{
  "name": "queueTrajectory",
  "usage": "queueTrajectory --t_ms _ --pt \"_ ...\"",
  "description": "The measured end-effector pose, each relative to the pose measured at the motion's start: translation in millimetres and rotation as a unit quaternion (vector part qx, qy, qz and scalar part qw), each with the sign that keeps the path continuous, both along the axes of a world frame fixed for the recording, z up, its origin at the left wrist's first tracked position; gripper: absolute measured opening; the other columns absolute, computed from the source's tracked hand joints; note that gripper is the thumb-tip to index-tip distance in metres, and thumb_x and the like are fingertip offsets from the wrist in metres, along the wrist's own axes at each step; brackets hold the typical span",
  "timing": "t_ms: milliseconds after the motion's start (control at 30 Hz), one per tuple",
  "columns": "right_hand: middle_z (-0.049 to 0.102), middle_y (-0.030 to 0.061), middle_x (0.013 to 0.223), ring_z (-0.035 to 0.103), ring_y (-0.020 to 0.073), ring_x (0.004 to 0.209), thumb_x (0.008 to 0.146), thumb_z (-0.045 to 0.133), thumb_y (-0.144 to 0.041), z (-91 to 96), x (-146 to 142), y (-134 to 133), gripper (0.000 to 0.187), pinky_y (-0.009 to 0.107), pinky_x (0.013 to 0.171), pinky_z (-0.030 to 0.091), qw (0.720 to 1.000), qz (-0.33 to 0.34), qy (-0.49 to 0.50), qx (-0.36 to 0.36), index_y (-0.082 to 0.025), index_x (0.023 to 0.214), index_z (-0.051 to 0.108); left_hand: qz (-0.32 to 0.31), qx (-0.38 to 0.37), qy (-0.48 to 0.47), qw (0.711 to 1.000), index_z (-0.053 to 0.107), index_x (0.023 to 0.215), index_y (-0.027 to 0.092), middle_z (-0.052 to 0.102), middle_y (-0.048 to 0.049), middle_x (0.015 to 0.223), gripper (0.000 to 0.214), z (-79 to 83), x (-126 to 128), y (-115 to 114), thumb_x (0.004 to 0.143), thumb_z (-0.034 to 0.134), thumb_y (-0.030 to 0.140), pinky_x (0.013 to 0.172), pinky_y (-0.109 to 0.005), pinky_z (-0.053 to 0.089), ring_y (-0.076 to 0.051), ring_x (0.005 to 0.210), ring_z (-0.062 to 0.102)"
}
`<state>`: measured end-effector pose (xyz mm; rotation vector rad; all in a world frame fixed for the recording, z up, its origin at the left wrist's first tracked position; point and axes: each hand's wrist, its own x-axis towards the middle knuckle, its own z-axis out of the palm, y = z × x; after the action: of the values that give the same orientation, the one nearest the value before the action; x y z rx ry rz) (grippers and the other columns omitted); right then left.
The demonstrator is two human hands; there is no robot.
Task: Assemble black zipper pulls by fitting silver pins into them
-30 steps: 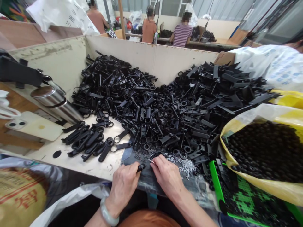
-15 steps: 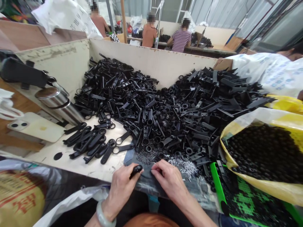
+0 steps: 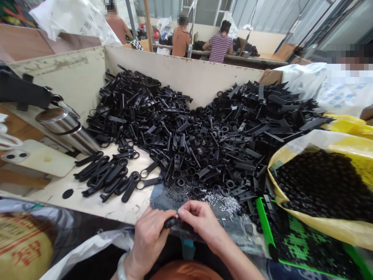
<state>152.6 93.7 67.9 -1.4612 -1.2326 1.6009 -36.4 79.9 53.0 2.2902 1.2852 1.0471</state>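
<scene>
My left hand (image 3: 151, 235) is wrapped round a black plastic part (image 3: 170, 222), whose rounded end shows past the thumb; the rest lies hidden in the palm. Close beside that end, my right hand (image 3: 204, 223) has thumb and forefinger pinched together. Whatever sits between those fingertips is too small to name. Just beyond the hands, silver pins (image 3: 229, 205) and small dark pieces (image 3: 177, 191) lie scattered on a dark mat (image 3: 157, 200). A group of black handle-like parts with ring ends (image 3: 112, 175) rests to the left.
A large heap of black plastic parts (image 3: 204, 132) fills the walled bench. At left are a steel flask (image 3: 68, 130) and a phone (image 3: 40, 157). A yellow-white sack of small black pieces (image 3: 320, 186) and a green basket (image 3: 264, 225) stand at right. Several people sit beyond.
My right hand has moved left, bringing its pinched fingertips up to the black part. The left hand has turned slightly, its back more upward. The whole view has shifted a little.
</scene>
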Motion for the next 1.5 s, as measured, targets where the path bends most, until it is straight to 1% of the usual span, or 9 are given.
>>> queueTrajectory --t_ms 200,333,467,600,833,967,1033,1267,1500 --pt "0.053 -0.0048 0.057 0.028 0.0053 0.048 0.066 0.083 -0.068 -6.7 3.3 -16.7 0.055 0.018 0.041 0.019 0.99 -0.014 0.075 -0.12 -0.015 0.07 0.068 -0.044 0.034 0.027 0.998 0.062 0.106 0.02 0.069 0.0008 0.07 0.02 1.1 0.7 -13.4 0.096 0.052 0.005 0.062 -0.032 0.036 -0.017 0.058 0.058" --pt "0.055 -0.0044 0.059 0.028 0.0047 0.046 0.063 0.086 -0.067 -16.3 5.5 -24.6 0.055 0.018 0.039 0.018 0.986 -0.033 0.089 -0.138 -0.016 0.072 0.07 -0.05 -0.051 -0.011 0.997 0.062 0.105 0.024 0.072 0.0016 0.078 0.021 -4.1 2.5 -20.1 0.095 0.056 0.006 0.069 -0.032 0.04 -0.017 0.066 0.063" --pt "0.052 -0.0054 0.058 0.025 0.0038 0.045 0.066 0.085 -0.066 -25.5 1.8 -25.6 0.053 0.018 0.039 0.018 0.985 -0.052 0.104 -0.125 -0.016 0.074 0.072 -0.016 -0.129 -0.102 0.986 0.065 0.102 0.027 0.077 0.0031 0.089 0.021 -10.6 5.2 -19.4 0.093 0.061 0.008 0.078 -0.029 0.046 -0.016 0.075 0.068" --pt "0.049 -0.0054 0.056 0.031 0.0066 0.048 0.073 0.081 -0.066 -25.9 -3.5 -21.3 0.051 0.02 0.044 0.025 0.994 -0.054 0.086 -0.043 -0.016 0.074 0.073 0.043 -0.205 -0.139 0.968 0.07 0.093 0.025 0.076 0.0001 0.083 0.01 -6.8 7.2 -16.5 0.094 0.062 0.017 0.072 -0.026 0.048 -0.017 0.075 0.067" --pt "0.062 -0.0001 0.071 0.05 0.0129 0.059 0.092 0.067 -0.043 -7.2 2.5 -9.2 0.027 0.024 0.055 0.039 0.988 0.022 -0.042 0.148 -0.019 0.084 0.076 0.068 -0.432 -0.251 0.863 0.066 0.08 0.02 0.059 0.0031 0.052 0.025 14.0 5.0 -14.1 0.092 0.063 0.041 0.056 -0.023 0.041 -0.012 0.051 0.051" --pt "0.07 0.0042 0.083 0.065 0.0169 0.069 0.1 0.057 -0.029 -14.8 7.8 -4.0 0.022 0.026 0.064 0.047 0.922 0.075 -0.222 0.307 -0.021 0.091 0.075 0.115 -0.542 -0.323 0.767 0.066 0.087 0.017 0.057 0.0045 0.047 0.037 17.3 5.6 -17.4 0.082 0.069 0.053 0.04 -0.02 0.021 -0.007 0.039 0.031" --pt "0.072 0.0053 0.086 0.07 0.0178 0.073 0.104 0.052 -0.028 -20.9 9.7 -2.9 0.026 0.026 0.066 0.049 0.892 0.094 -0.273 0.348 -0.021 0.094 0.075 0.128 -0.556 -0.36 0.738 0.066 0.087 0.016 0.056 0.0044 0.049 0.042 17.3 7.3 -19.6 0.078 0.073 0.056 0.04 -0.02 0.018 -0.006 0.04 0.03" --pt "0.072 0.0048 0.087 0.072 0.0185 0.079 0.107 0.047 -0.033 -14.5 23.5 5.5 0.03 0.026 0.071 0.053 0.882 0.059 -0.306 0.352 -0.023 0.094 0.071 0.138 -0.551 -0.46 0.682 0.067 0.086 0.015 0.051 0.0067 0.053 0.038 12.8 14.9 -20.1 0.078 0.079 0.05 0.042 -0.016 0.018 -0.004 0.046 0.031" --pt "0.071 0.0037 0.088 0.071 0.0164 0.07 0.109 0.043 -0.028 -19.4 22.4 8.2 0.032 0.024 0.063 0.048 0.815 0.157 -0.421 0.367 -0.022 0.095 0.072 0.162 -0.555 -0.486 0.655 0.066 0.084 0.015 0.049 0.0073 0.055 0.04 12.2 17.9 -15.3 0.072 0.086 0.047 0.042 -0.015 0.021 -0.005 0.049 0.035"
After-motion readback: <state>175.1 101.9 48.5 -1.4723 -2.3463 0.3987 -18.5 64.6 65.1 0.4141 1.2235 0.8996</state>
